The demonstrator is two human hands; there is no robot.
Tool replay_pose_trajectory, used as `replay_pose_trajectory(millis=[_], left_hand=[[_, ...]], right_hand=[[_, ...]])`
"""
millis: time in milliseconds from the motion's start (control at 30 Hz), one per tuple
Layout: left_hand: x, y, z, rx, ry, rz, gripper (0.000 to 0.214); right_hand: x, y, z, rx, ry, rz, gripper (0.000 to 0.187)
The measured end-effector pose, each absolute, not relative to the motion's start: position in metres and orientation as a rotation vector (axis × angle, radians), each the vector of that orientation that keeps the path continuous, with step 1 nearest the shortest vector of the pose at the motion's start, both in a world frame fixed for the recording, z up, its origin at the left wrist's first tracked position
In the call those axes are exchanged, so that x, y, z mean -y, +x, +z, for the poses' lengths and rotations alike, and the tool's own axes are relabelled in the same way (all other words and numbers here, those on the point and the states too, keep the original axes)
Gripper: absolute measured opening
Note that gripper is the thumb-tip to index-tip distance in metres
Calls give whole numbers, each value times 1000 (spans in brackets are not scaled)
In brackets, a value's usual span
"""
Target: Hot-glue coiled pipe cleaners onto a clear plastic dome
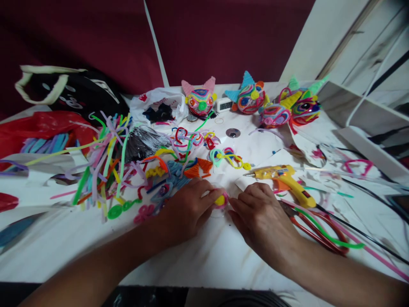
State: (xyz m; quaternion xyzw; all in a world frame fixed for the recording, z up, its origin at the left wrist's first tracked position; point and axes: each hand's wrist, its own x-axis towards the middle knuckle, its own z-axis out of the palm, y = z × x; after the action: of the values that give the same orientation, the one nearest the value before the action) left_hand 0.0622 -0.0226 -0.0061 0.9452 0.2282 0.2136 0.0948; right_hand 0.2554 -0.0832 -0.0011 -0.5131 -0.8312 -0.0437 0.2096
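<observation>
Between my hands is a small coil of pipe cleaner (220, 200), yellow in the middle with pink around it. My left hand (191, 207) pinches its left side between thumb and index finger. On the other side my right hand (257, 211) is closed, its fingertips right at the coil's pink edge; what lies inside them is hidden. Under the coil a clear round rim shows faintly on the table. Just beyond my right hand lies a yellow hot glue gun (283, 177), and red-handled scissors (319, 228) lie beside my right wrist.
A heap of loose pipe cleaners (108, 157) spreads at the left, near a red bag (79, 125). Finished animal heads of coiled pipe cleaner, including a pink-eared one (200, 101), line the back. The glue gun's black cord (361, 236) crosses the right side of the white table (207, 264).
</observation>
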Motion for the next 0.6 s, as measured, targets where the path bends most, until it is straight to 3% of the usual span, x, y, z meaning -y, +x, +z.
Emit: replay_pose_trajectory(millis=[267,600], left_hand=[[23,62,-6,-688,2795,660,31],[33,70,-13,-811,2775,744,30]], right_hand=[[81,250,-5,2348,-1370,-354,12],[74,257,-2,2393,-1355,-360,13]])
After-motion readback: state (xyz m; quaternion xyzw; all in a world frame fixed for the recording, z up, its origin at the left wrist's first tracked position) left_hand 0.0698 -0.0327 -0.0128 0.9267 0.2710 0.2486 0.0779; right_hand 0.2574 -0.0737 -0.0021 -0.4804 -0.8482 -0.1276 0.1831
